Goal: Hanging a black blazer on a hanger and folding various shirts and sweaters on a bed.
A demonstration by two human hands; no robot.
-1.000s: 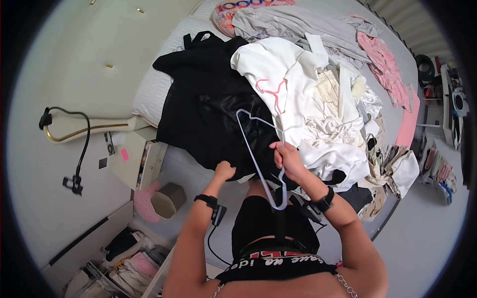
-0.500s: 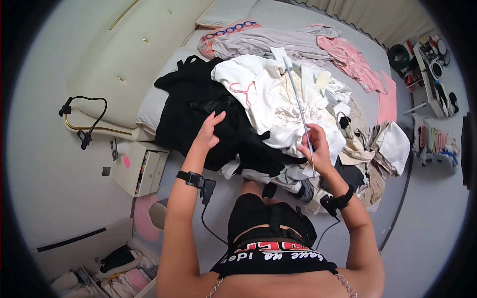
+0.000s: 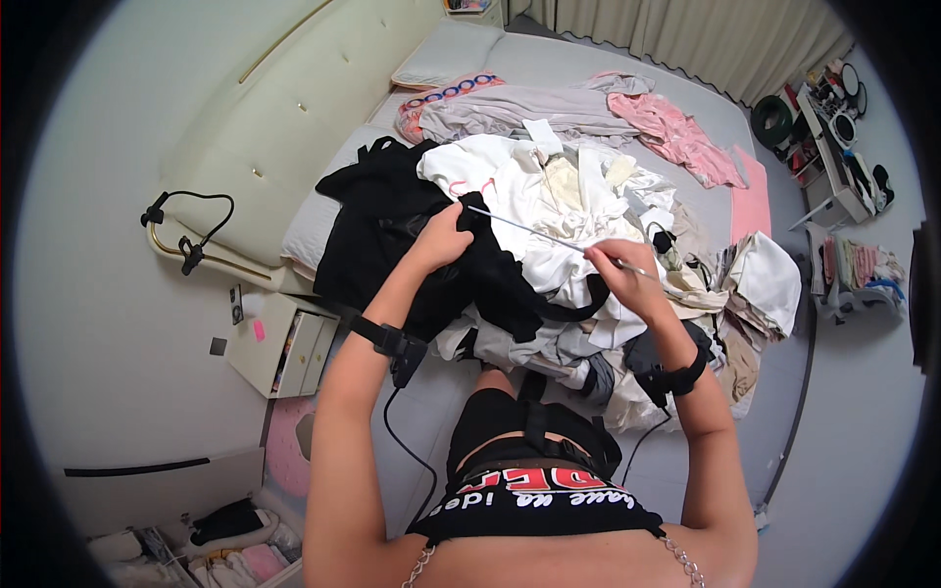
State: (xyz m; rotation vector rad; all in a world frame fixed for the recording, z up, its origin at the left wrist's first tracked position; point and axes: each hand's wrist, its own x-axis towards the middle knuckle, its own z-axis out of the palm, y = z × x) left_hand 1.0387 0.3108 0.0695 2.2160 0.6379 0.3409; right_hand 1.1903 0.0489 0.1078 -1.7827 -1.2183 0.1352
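My right hand (image 3: 625, 274) grips a long, thin grey rod (image 3: 534, 231) near one end. The rod slants up and left across the pile, and its far tip meets a raised fold of a black garment (image 3: 368, 220). That fold is pinched in my left hand (image 3: 444, 239), whose fingers are closed on the cloth. The rest of the black garment spreads over the left side of the bed, with one strip running toward my right hand. Beside it lies a white garment (image 3: 461, 162) with a pink outline print, partly covered by the black cloth.
On the bed, a grey blanket (image 3: 520, 110), pink clothing (image 3: 676, 137) and several light garments lie around the pile. A bedside cabinet (image 3: 279, 343) stands at left, below a black flexible-arm holder (image 3: 211, 201). An open storage box (image 3: 221, 470) sits lower left.
The rod has swung from nearly upright to a leftward slant. My left hand, open before, has moved up and right and closed on the black garment, lifting a fold.
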